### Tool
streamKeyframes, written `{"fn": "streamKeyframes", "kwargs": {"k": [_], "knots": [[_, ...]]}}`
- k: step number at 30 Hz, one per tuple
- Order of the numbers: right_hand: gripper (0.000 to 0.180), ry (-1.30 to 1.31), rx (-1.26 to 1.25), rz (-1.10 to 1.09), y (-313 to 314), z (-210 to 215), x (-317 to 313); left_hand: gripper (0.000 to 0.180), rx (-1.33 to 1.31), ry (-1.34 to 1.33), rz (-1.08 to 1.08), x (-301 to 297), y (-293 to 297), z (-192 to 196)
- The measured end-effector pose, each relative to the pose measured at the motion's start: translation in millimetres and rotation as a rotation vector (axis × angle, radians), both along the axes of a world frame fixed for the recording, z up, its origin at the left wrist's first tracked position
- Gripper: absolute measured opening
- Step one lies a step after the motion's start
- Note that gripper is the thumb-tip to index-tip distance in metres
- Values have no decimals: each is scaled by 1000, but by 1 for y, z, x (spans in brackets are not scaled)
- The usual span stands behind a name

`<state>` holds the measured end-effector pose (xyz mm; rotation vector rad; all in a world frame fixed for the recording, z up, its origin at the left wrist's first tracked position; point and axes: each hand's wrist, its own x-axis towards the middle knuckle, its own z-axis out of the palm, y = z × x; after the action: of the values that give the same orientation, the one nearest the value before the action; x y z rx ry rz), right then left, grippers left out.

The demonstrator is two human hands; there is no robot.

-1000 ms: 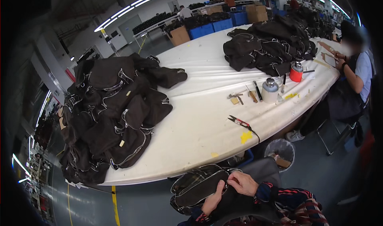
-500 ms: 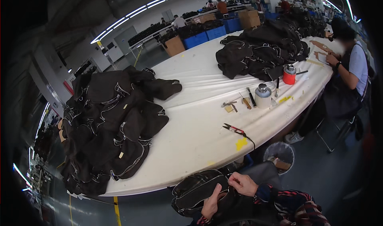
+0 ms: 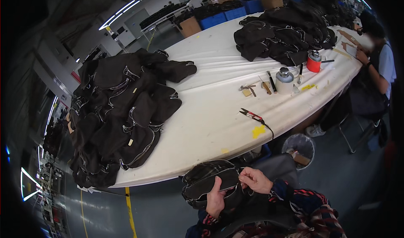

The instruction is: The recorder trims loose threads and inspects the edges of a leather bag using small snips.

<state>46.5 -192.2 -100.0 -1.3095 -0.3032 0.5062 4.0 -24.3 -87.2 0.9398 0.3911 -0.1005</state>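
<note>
On my lap at the table's near edge lies a black zippered bag (image 3: 200, 190), its metal zipper teeth showing. My left hand (image 3: 215, 200) grips the bag's near side, thumb raised along the opening and the other fingers hidden. At the bag's right end, my right hand (image 3: 257, 181) is closed in a pinch. What sits between those fingertips is too small to make out. Thread snips with red handles (image 3: 252, 115) rest on the table beyond my hands.
Heaps of black bags cover the white table (image 3: 202, 128) at left (image 3: 113, 107) and far right (image 3: 282, 36). A white bottle (image 3: 285, 81), a red bottle (image 3: 313, 62) and small tools stand between. A bin (image 3: 299, 147) is below; a seated person (image 3: 374, 65) works at right.
The view has tilted downward, so the table and heaps sit higher in the picture. Both hands keep their places on the bag, with only slight finger movement.
</note>
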Motion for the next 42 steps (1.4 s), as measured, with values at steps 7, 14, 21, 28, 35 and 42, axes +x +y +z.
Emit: {"fn": "streamKeyframes", "kwargs": {"k": [7, 14, 21, 28, 35, 42], "knots": [[16, 52, 16, 14, -6, -13, -5, 25, 88, -72, 165, -2, -7, 9], [19, 59, -5, 7, -8, -16, 13, 45, -130, -108, -34, 7, 2, 1], [20, -188, -236, -229, 0, -23, 18, 53, -187, 25, -245, 8, -11, 6], [17, 0, -101, -246, -2, -26, 32, 34, 690, -354, -531, 13, -16, -20], [21, -76, -145, -249, 5, -28, 35, 31, 829, -435, -633, 13, -12, -11], [19, 98, -57, -207, 0, -16, 31, 29, 669, -98, -790, 11, -12, 13]]}}
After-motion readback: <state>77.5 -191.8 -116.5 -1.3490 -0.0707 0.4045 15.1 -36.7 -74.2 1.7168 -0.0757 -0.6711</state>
